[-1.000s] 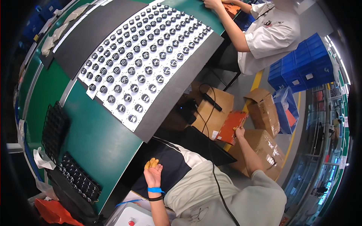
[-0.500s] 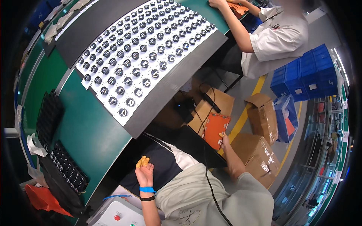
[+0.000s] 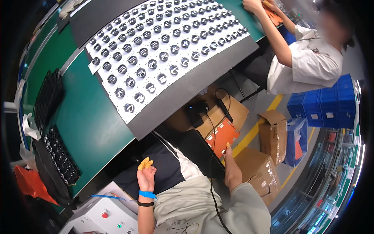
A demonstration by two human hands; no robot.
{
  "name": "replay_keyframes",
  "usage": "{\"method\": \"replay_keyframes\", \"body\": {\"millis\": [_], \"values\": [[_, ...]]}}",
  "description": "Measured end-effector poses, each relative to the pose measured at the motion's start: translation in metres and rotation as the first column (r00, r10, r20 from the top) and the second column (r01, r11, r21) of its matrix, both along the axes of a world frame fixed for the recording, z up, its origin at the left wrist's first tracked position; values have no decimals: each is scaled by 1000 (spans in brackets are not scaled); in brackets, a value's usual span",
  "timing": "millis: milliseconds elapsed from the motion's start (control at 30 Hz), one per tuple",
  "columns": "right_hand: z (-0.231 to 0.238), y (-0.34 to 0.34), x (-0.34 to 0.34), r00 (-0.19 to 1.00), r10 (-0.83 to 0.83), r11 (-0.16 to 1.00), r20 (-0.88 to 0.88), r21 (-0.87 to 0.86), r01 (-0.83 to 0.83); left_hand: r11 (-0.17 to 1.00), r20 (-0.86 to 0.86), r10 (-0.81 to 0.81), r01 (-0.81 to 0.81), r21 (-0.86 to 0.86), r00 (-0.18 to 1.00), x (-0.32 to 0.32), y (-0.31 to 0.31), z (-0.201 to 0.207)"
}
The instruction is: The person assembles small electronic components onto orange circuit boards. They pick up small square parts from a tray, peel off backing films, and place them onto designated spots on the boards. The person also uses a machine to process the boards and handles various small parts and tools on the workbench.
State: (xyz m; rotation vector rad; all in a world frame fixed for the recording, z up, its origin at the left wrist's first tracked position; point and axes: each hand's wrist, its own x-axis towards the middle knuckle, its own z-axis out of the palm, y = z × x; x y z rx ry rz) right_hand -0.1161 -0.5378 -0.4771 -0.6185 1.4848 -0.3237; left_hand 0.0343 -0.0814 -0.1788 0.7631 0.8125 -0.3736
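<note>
My right hand grips the near corner of a flat orange panel with white pieces along its edges. A yellow finger cot shows on the digit against the panel. Over my lap, my left hand hovers palm up, holding nothing, its fingers loosely bent and apart; yellow cots cover some fingertips. Around my left wrist sit a blue strap and a black band. Ahead of me, a white board carries rows of round black lens-like parts on a dark grey base.
Black trays stand at the left on the green table. A grey box with a red button is lower left. Cardboard boxes and blue crates stand right. Another person handles an orange piece at upper right.
The view has shifted, so the board and table sit differently in the picture. My right hand still grips the orange panel, now tilted more. My left hand stays over my lap.
</note>
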Motion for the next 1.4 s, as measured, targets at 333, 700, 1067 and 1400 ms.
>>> {"method": "replay_keyframes", "body": {"millis": [333,700,1067,1400], "values": [[-52,-27,-18,999,23,999,-32,38,-21,998,7,-28,28,63,1000,4,-7,0],[-56,-60,3,951,145,966,-272,-171,-197,999,63,-24,22,42,998,-2,-7,-8],[41,23,46,704,256,907,-663,-88,-412,961,148,-121,78,266,981,5,-17,49],[131,122,171,414,682,202,-603,-388,-899,-157,493,294,-467,870,819,-160,108,227]]}}
